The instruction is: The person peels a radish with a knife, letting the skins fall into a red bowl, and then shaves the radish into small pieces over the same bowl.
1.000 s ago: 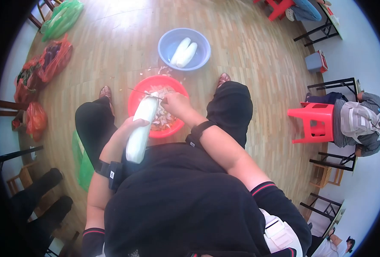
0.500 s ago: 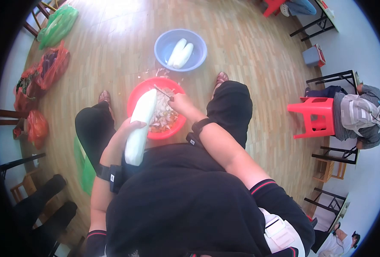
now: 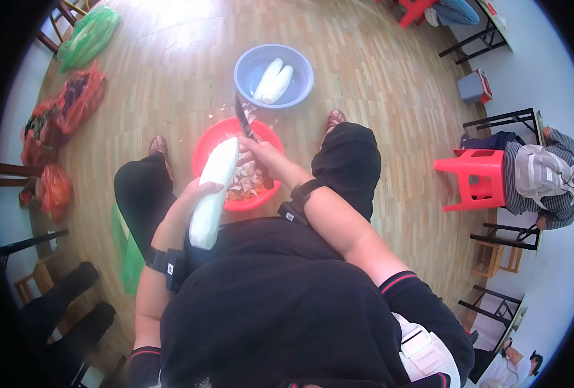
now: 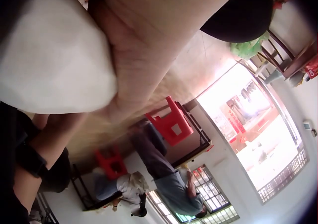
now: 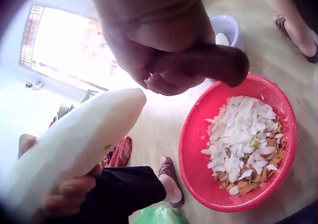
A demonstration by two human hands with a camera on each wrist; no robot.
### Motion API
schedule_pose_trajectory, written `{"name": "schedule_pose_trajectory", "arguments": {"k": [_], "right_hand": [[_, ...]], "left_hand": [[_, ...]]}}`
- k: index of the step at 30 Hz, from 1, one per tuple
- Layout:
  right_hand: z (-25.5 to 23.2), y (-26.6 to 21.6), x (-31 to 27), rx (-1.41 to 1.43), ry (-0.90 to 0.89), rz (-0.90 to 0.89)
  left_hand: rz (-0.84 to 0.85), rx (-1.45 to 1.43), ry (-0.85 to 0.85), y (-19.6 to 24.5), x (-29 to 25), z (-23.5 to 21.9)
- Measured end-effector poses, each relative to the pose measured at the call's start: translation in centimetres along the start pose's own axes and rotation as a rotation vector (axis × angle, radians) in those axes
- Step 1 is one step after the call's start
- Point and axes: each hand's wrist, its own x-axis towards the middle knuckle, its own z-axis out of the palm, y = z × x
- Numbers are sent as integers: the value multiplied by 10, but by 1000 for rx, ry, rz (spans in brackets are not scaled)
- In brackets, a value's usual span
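My left hand [image 3: 191, 197] grips a long, peeled white radish [image 3: 214, 187] around its middle, tilted over the near left of the red basin [image 3: 201, 154]. My right hand [image 3: 265, 155] holds a knife [image 3: 242, 118] by its brown handle [image 5: 223, 65], the blade pointing away from my body. Its fingers are close beside the radish's far end. In the right wrist view the radish [image 5: 84, 129] looks pale and smooth, with a small dark spot near its tip. White and orange peelings [image 5: 241, 134] lie in the basin. The left wrist view shows the radish's blunt near end [image 4: 54, 60].
Beyond the red basin stands a blue basin [image 3: 239, 84] with two peeled white radishes [image 3: 275, 81]. Peel scraps dot the floor between them. Bags of vegetables [image 3: 80, 97] line the left wall; a red stool [image 3: 474, 178] and a seated person [image 3: 539, 171] are at right.
The knife has come away from the radish's far end, and its blade has swung from pointing left to pointing away from me. The left hand and radish have barely moved.
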Motion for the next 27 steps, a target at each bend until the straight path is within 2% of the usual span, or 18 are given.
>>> {"name": "schedule_pose_trajectory", "arguments": {"k": [2,7,9,10,12,14,16,19,20,22,23,24,26,27], "right_hand": [[5,4,3,189,-194,-20],[11,-9,-8,296,-199,-101],[10,-16,-10,376,-248,-96],[10,-18,-11,380,-251,-107],[9,-21,-14,461,-298,-151],[7,-24,-13,470,-297,-182],[7,-31,-17,479,-294,-205],[5,-36,-14,294,-70,-313],[3,-36,-12,289,-72,-305],[-2,-34,-11,-165,151,-457],[-5,-19,4,-414,308,-665],[-4,-18,2,-417,301,-657],[-5,-17,-5,-865,290,-637],[-4,-16,-9,-865,283,-629]], "left_hand": [[21,17,-3,4,-2,5],[37,-21,23,17,-8,10],[-58,-311,-48,21,-7,7],[-53,-300,-47,23,-3,7],[120,-134,-120,29,4,8],[121,-126,-146,37,6,13],[129,-104,-262,43,11,16],[149,-92,-236,39,26,15],[169,-83,-233,36,31,14],[140,-75,-191,29,39,12],[113,-55,-152,27,41,11],[108,-65,-148,26,42,11],[28,-95,-30,24,42,10],[20,-101,-27,23,42,9]]}}
